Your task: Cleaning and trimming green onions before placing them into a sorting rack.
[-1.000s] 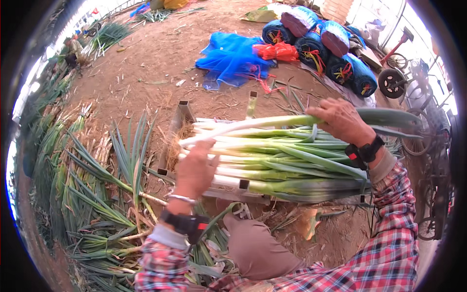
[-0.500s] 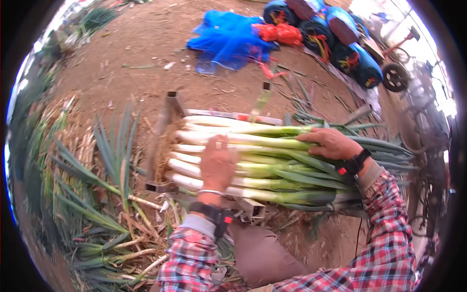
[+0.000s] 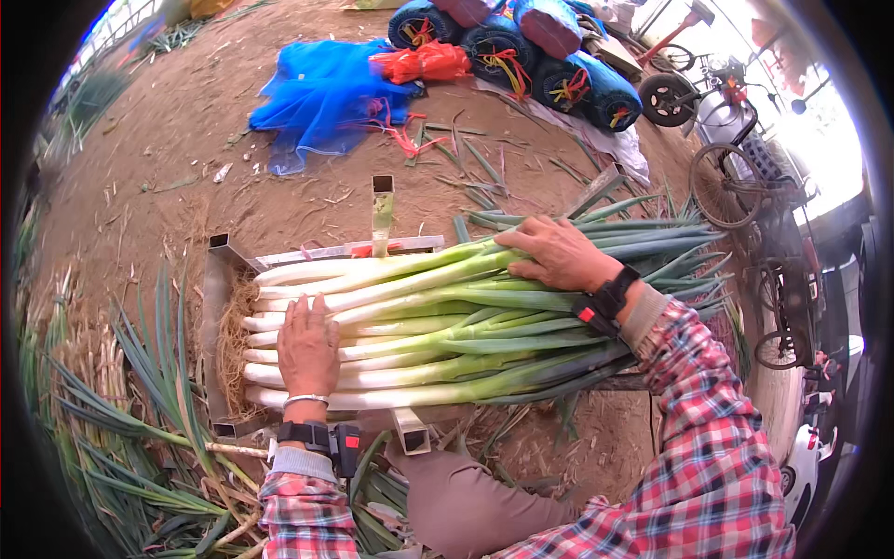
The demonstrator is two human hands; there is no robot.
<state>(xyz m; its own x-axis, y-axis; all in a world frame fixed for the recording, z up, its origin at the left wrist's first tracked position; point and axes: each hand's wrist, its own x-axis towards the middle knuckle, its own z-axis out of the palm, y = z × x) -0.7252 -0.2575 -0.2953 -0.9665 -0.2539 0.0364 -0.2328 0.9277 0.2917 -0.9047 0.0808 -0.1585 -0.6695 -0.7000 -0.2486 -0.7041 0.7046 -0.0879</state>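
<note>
A thick layer of leeks, white roots at the left and green leaves at the right, lies in a metal frame with upright square posts. My left hand rests fingers down and outstretched across the white shanks near the roots. Higher and further right, my right hand has its thumb and curved fingers round a top leek where white turns green. The fingertips on that leek's far side are partly hidden.
Loose leeks pile at the left. Beyond the frame lie blue netting, a red bundle and blue net rolls. Bicycles and other wheeled vehicles stand along the right. My bent knee is below the frame.
The leek I held raised across the top now lies among the others. My right hand has come down and leftward; my left hand has flattened on the shanks. The view has shifted.
</note>
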